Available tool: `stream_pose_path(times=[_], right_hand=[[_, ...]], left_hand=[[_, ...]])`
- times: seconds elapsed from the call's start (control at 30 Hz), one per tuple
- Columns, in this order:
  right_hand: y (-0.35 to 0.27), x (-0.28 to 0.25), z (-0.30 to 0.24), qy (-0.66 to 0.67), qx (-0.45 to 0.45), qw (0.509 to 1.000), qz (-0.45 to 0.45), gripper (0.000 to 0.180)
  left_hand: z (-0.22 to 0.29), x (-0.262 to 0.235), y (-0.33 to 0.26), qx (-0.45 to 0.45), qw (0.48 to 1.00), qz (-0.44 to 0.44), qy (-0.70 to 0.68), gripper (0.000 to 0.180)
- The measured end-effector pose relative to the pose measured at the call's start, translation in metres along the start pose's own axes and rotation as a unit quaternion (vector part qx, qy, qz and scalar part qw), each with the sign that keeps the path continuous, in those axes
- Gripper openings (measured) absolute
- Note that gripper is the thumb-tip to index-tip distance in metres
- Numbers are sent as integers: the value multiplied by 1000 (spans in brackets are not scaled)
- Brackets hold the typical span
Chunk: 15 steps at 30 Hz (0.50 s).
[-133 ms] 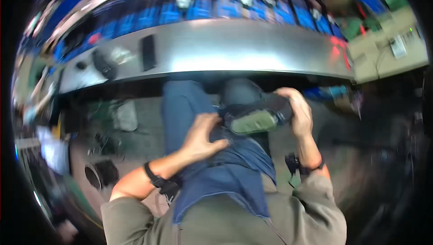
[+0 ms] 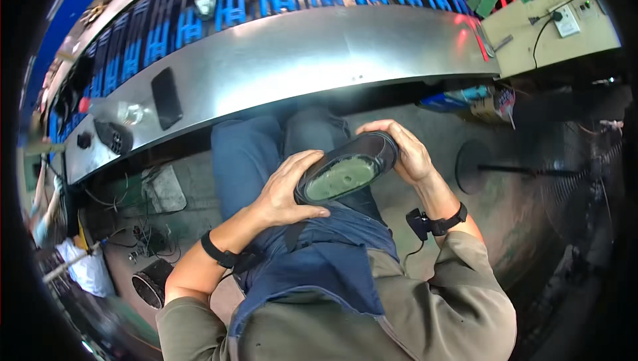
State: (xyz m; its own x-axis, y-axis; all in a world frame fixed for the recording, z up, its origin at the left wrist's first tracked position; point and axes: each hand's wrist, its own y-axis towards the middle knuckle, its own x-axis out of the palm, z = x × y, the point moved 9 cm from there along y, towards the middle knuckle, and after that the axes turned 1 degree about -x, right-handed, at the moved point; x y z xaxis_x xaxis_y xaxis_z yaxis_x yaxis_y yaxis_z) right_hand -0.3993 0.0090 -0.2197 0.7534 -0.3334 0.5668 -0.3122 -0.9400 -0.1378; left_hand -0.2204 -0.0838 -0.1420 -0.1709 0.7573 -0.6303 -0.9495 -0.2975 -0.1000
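Shoe (image 2: 342,178): dark brown-black all round, with a dull green oval face set inside a black rim and a small round mark near its middle.
Shoe's place: mid-frame, held above the person's lap.
Shoe's lie: green face turned up to the viewer; long axis slanting from lower left to upper right; which end is the toe, I can't tell.
Left hand (image 2: 282,191): grasping the lower-left end, thumb below, fingers along the upper edge.
Right hand (image 2: 407,151): gripping the upper-right end, fingers curled over it.
Hidden: both ends of the shoe partly covered by the hands; its far side out of sight.
Bench (image 2: 286,62): bare metal across the top, a phone (image 2: 166,98) at upper left.
Hard to make out: the fan (image 2: 558,173), dim at right.
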Motion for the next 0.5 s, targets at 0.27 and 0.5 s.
stream_pose_path(times=[0.27,0.5], right_hand=[[-6,-73,-104,-282,-100,954,37,44],[87,-74,-108,-113,77,989,56,78]], left_hand=[[31,75,97,173,973,91,-124,89],[-13,19,145,-34,944,81,-317,81]])
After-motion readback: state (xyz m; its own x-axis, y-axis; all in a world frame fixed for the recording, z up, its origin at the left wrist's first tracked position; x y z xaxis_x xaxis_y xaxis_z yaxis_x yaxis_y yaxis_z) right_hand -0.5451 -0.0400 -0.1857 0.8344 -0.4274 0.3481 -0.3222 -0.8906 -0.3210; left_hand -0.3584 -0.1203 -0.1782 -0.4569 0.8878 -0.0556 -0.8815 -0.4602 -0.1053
